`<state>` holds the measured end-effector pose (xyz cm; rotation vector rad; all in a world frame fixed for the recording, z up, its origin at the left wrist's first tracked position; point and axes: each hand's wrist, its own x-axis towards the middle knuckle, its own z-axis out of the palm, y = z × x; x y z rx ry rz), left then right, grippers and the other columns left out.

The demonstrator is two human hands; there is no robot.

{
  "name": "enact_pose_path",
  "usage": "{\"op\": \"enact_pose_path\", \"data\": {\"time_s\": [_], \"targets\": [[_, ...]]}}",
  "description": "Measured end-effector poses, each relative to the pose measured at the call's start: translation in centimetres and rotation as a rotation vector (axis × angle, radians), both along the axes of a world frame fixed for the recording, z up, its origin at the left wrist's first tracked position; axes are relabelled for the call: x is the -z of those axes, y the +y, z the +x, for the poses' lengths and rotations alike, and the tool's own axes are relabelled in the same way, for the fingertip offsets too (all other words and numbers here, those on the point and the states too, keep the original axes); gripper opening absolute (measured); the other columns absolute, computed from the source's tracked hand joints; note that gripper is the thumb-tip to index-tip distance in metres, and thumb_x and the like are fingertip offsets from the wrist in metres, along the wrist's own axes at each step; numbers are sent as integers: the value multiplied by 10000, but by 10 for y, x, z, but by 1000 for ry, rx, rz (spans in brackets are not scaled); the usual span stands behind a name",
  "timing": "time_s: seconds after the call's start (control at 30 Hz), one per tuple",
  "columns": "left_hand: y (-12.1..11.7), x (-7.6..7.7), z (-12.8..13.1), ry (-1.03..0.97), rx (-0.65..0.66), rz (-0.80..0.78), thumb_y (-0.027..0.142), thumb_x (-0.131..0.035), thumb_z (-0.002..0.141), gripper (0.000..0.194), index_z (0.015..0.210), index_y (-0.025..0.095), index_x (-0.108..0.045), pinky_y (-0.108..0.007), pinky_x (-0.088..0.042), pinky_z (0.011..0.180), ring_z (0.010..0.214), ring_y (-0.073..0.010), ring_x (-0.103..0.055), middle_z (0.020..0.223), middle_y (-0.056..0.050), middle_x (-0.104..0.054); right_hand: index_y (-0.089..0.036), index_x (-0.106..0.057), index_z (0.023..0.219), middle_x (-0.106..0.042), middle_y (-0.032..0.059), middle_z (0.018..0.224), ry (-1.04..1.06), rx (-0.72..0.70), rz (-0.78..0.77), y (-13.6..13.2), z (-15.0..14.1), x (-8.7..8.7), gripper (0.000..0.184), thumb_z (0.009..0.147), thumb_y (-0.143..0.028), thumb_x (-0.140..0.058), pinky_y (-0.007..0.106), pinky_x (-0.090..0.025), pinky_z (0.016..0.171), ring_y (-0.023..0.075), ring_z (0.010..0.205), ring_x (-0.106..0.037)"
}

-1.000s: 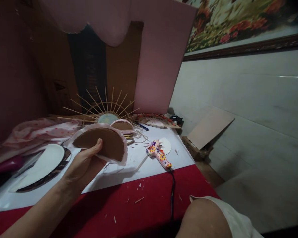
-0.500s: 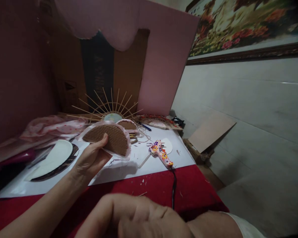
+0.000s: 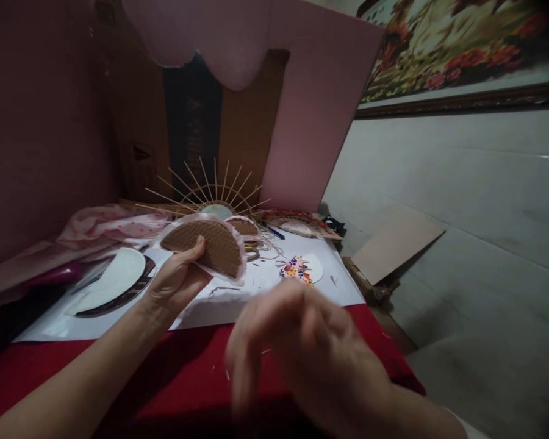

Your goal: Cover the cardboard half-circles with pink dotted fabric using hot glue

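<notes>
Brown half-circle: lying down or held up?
Held up: the half-circle is in the grip of the left hand, thumb on its face.

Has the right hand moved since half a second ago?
Yes, upward in view: the right hand was below the near edge of the white paper; now it overlaps that edge and hides the handle of the glue gun.

Glue gun on paper sheet, right of held half-disc; stick fan behind half-disc; fabric left of fan.
</notes>
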<state>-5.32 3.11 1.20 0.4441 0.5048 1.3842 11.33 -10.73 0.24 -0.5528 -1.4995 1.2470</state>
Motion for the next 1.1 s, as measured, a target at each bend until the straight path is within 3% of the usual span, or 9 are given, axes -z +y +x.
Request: {"op": "enact_pose_path", "data": {"time_s": [0.03,0.1,0.2,0.3,0.43,0.53,0.7,1.1], "targets": [[0,0,0,-4,12,4,29,-459,885,303,1077,129,-672,-321,-575,796,774,-189,-704,865,-92,-752,-240,-638,878,-649,18,704,-2,141,18,24,3,-22,342,942,-495,-419,309,-506,677,169,677,-620],[0,1,0,-15,25,15,38,-488,877,300,1107,124,-660,-318,-568,811,781,-184,-701,879,-93,-752,-214,-621,799,-605,6,713,-136,381,108,66,7,-37,279,921,-432,-497,276,-480,657,147,676,-570],[-2,1,0,-27,35,33,24,-519,855,350,1159,148,-640,-319,-546,858,771,-167,-696,868,-74,-755,-196,-605,927,-622,45,866,-368,521,111,109,12,-13,260,867,-445,-564,294,-475,658,175,776,-565],[-4,3,0,10,74,40,52,-543,852,337,1160,145,-642,-366,-520,908,777,-178,-691,895,-76,-755,-181,-576,897,-639,60,838,-459,415,51,128,11,11,331,817,-501,-602,327,-481,669,190,758,-585],[-9,10,2,92,172,64,121,-599,840,213,1028,113,-699,-357,-517,880,823,-203,-683,907,-89,-753,-181,-590,939,-677,74,899,-479,404,27,132,1,11,340,754,-447,-694,346,-489,697,216,798,-617],[-12,17,4,127,219,83,120,-640,810,158,945,108,-722,-307,-514,836,849,-196,-670,902,-89,-751,-187,-608,1026,-684,65,981,-365,327,40,130,-5,10,316,783,-375,-682,345,-496,762,221,879,-625],[-14,23,8,144,246,136,115,-706,751,174,923,122,-732,-307,-487,841,873,-191,-650,947,-89,-744,-197,-635,1080,-682,50,1053,-193,252,56,125,-6,23,281,823,-309,-652,344,-476,881,228,999,-608],[-16,27,11,161,263,172,129,-735,726,199,924,140,-736,-337,-458,852,894,-204,-637,965,-88,-731,-212,-699,993,-717,18,954,-239,299,9,124,1,32,239,785,-331,-684,344,-492,800,231,891,-621]]}}
